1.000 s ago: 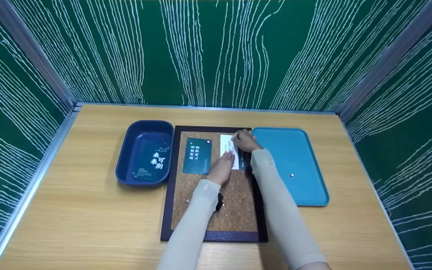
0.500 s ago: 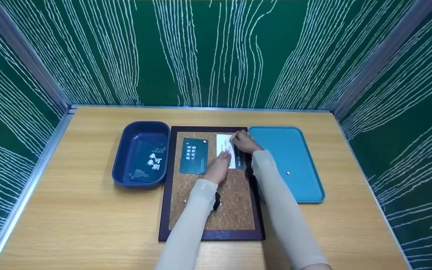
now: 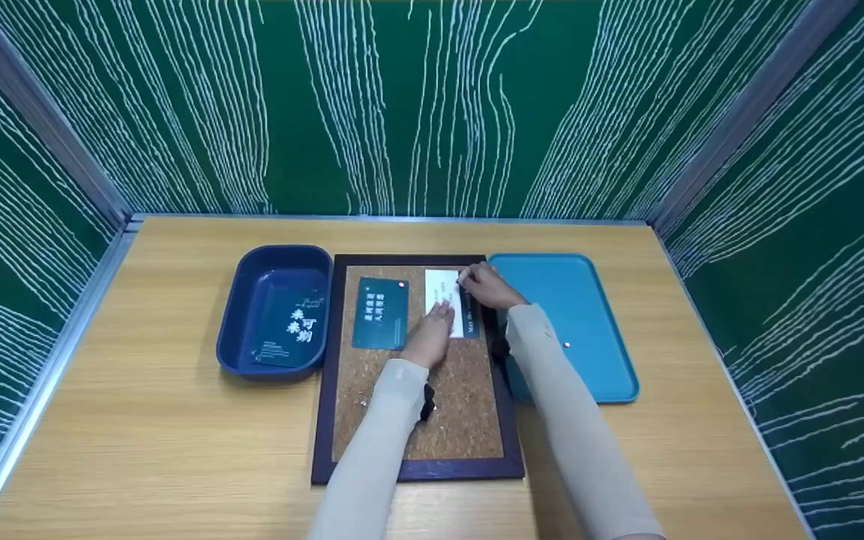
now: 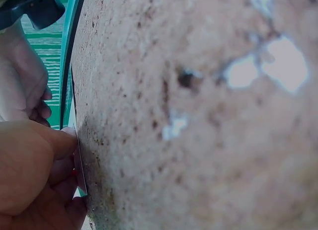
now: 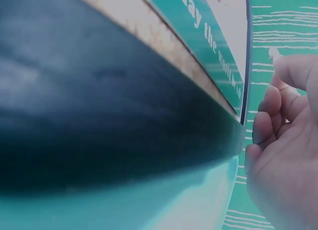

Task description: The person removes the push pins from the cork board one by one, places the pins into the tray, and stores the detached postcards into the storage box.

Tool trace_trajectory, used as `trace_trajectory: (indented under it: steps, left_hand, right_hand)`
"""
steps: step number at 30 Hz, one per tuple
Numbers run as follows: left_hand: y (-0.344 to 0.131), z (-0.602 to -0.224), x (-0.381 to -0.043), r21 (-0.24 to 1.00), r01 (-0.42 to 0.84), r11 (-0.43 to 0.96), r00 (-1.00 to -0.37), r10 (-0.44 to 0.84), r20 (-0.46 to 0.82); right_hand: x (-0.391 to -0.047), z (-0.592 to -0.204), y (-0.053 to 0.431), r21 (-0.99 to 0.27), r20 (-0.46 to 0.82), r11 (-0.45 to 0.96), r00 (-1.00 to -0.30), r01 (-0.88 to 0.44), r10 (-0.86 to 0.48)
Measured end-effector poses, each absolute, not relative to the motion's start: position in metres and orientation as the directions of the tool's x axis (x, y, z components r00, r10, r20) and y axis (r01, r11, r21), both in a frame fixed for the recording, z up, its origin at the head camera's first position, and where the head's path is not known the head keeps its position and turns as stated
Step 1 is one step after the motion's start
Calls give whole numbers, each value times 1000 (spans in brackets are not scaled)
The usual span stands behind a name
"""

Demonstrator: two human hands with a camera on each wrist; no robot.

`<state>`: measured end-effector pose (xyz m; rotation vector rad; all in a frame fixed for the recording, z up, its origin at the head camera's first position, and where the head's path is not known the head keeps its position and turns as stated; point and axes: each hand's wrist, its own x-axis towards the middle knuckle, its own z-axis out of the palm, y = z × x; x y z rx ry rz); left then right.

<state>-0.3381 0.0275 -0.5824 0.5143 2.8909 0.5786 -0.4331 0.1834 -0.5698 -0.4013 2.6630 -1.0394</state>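
Observation:
A white and green card (image 3: 441, 289) lies at the upper right of a framed corkboard (image 3: 454, 397). My left hand (image 3: 429, 339) presses its fingertips on the card's lower part; the left wrist view shows the thumb and bent fingers against it. Just above the card's upper right part, my right hand (image 3: 493, 289) pinches a small whitish thumbtack (image 5: 273, 53) between thumb and index finger, its point bare in the right wrist view. Beside the left hand a green card (image 3: 381, 313) is fixed to the cork by a tack (image 3: 401, 285) in its upper right corner.
Left of the board stands a navy basin (image 3: 231, 330) with a green card (image 3: 289, 330) in it. A blue tray (image 3: 574, 300) is on the right, bearing one small tack (image 3: 567, 345). Patterned green panels (image 3: 402, 112) enclose the wooden table (image 3: 177, 450).
The whole scene has slid left in the head view. Relative to the card, my right hand has shifted slightly right, baring more of its print. The left hand stays on the card.

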Motion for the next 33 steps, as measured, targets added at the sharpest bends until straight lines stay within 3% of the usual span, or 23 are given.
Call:
trace_trajectory:
  steps: [10, 20, 33]
  left_hand:
    - [27, -584, -338, 405, 311, 860, -924, 374, -85]
    - [23, -583, -334, 502, 266, 823, -929, 357, -92]
    - [26, -579, -334, 488, 265, 832, -930, 355, -99]
  right_hand:
    - [-424, -563, 199, -727, -136, 675, -938, -125, -320]
    - [-421, -557, 219, -760, -136, 643, -947, -90, -292]
    - [-411, -546, 244, -778, -151, 627, -957, -39, -247]
